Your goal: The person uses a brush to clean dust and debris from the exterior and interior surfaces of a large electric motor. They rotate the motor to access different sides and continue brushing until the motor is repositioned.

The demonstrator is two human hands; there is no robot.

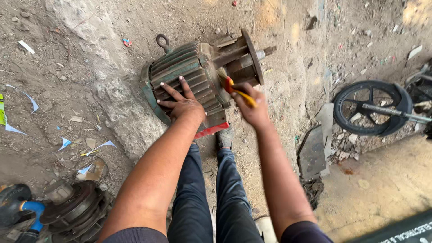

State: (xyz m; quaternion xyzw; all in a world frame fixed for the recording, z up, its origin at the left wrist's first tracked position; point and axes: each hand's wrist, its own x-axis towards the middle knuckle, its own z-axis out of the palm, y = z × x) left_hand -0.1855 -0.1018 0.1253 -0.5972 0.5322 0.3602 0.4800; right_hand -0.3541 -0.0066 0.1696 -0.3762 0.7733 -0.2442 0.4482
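A dirty green finned electric motor (189, 67) lies on its side on the dirt ground, its flange and shaft (258, 54) pointing right and a lifting eye on top. My left hand (182, 101) rests flat on the fins with fingers spread. My right hand (252, 105) grips a small paintbrush (231, 85) with a yellow handle and red ferrule. The bristles touch the motor's end near the flange.
My legs in dark trousers stretch toward the motor. A black spoked wheel (371, 105) with a metal bar lies at right. Rusty motor parts (74, 209) and a blue-handled tool (31, 209) sit at lower left. Paper scraps litter the ground at left.
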